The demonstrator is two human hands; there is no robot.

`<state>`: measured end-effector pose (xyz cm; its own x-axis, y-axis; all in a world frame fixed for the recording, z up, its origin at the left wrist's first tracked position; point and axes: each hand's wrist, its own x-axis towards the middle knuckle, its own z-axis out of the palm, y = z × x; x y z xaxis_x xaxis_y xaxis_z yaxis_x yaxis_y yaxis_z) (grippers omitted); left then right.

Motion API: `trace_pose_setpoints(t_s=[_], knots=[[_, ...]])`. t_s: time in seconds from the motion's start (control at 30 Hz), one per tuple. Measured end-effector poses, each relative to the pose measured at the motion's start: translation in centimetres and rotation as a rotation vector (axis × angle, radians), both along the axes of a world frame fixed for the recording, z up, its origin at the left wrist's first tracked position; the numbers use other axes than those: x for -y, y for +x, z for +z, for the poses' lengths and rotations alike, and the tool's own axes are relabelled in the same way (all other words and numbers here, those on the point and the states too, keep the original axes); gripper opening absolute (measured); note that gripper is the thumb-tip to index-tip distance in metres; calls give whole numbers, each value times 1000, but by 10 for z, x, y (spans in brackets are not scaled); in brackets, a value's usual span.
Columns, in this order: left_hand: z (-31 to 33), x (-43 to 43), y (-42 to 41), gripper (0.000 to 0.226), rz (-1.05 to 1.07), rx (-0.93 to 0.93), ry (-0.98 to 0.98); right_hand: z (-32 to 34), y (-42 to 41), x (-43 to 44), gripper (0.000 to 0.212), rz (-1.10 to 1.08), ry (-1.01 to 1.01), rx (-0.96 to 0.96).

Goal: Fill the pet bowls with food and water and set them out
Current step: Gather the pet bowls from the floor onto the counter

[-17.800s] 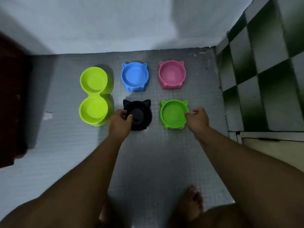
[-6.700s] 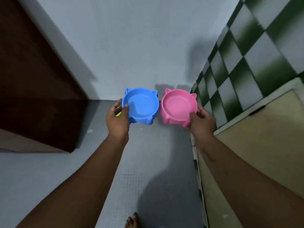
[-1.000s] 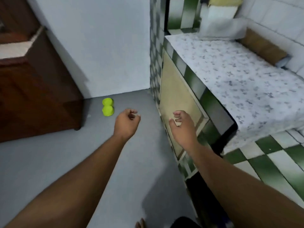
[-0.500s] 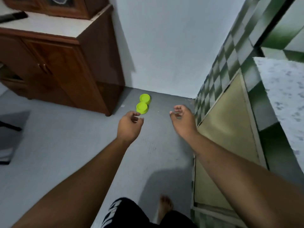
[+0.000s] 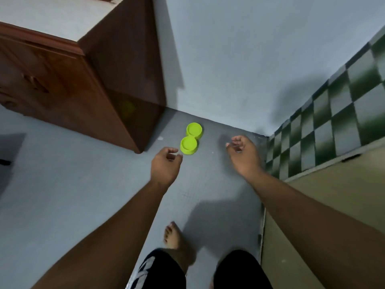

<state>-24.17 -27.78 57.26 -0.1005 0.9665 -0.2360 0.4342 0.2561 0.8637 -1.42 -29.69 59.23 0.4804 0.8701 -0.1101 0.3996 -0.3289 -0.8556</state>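
Looking down, we see both our bare arms held out in front of us above a grey floor (image 5: pixel 73 195). Our left hand (image 5: pixel 166 165) hangs in the air with its fingers (image 5: pixel 173 150) loosely curled toward the thumb, gripping nothing. Our right hand (image 5: pixel 243 155) is held a little further out, palm turned inward. Its fingers (image 5: pixel 236 139) are also loosely bent and slightly apart, and it too holds nothing.

The lime-green double bowl (image 5: pixel 190 138) sits on the floor ahead of us. In the view it lies between the two hands and nearer the left one. Its two round cups are joined in a line running away from us toward the pale wall (image 5: pixel 239 59), and the far cup lies close to where floor and wall meet. The cups look plain green inside; we cannot tell whether they hold anything.

A dark wooden cabinet (image 5: pixel 83 80) stands to the left of the bowl, its corner near it but apart. On the right, green-and-white checked tiles (image 5: pixel 343 113) cover a low wall, with a beige panel (image 5: pixel 333 195) below them and nearer to us. At the bottom of the view one bare foot (image 5: pixel 174 236) is planted on the floor, and black shorts (image 5: pixel 162 272) with a white print cover our legs.
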Motion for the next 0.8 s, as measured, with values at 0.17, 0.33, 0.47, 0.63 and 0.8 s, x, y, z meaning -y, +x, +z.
trace_pose_setpoints(t_s=[0.17, 0.33, 0.47, 0.63, 0.8], knots=[[-102, -91, 24, 16, 78, 120, -102, -101, 9, -105, 14, 8, -30, -51], [-233, -162, 55, 24, 203, 270, -194, -232, 21, -208, 12, 49, -62, -38], [-355, -214, 71, 23, 337, 430, -293, -361, 36, -284, 16, 92, -126, -103], [-487, -262, 92, 26, 436, 585, -404, -489, 76, -359, 25, 106, -180, -13], [-578, -281, 111, 25, 530, 549, -404, -570, 97, -424, 39, 186, -173, 67]])
